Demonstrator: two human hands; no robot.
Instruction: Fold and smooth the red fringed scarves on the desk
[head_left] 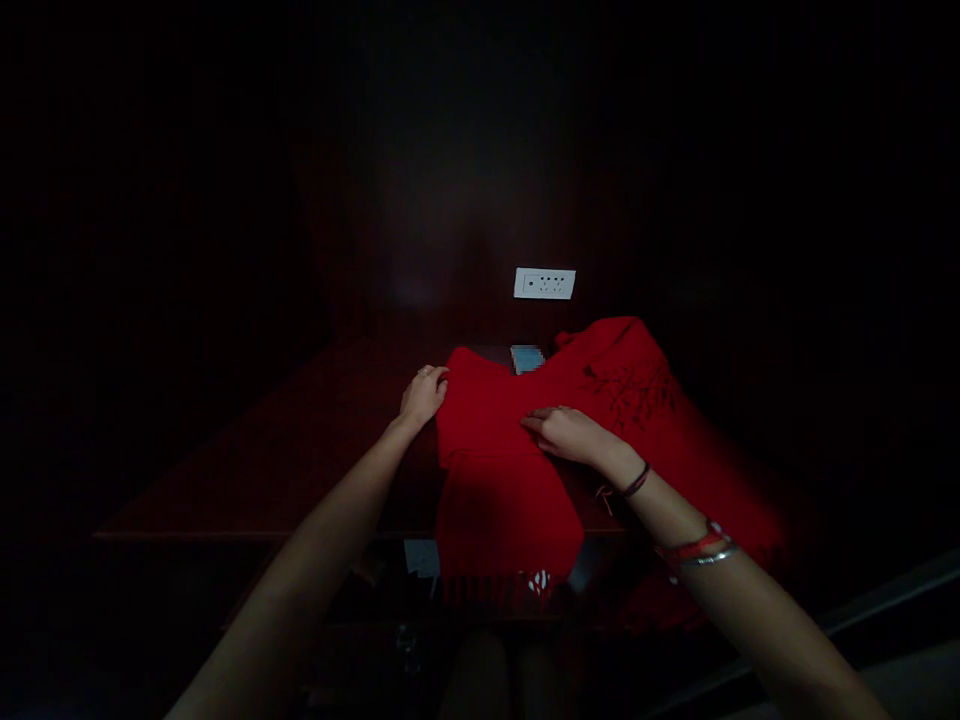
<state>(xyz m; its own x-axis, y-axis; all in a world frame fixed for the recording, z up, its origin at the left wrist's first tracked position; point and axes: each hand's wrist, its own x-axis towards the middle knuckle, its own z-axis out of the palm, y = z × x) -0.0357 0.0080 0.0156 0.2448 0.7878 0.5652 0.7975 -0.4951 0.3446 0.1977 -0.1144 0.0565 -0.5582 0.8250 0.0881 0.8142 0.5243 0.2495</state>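
A red fringed scarf (487, 410) lies across the dark table, its near end hanging over the front edge with the fringe down. My left hand (426, 394) is at the scarf's left edge, with its fingers closed on the cloth. On the right side of the same strip, my right hand (566, 432) has its fingertips pressed together on the fabric. The rest of the red cloth spreads in a loose heap to the right, with more dark fringe on top and a part falling over the table's edge.
The dark wooden table (247, 480) has its front edge toward me. A white socket plate (544, 283) is on the wall behind. A small bluish rectangle (528, 359) lies behind the scarf. Under the tabletop are pale, unclear items (421, 558). The surroundings are very dark.
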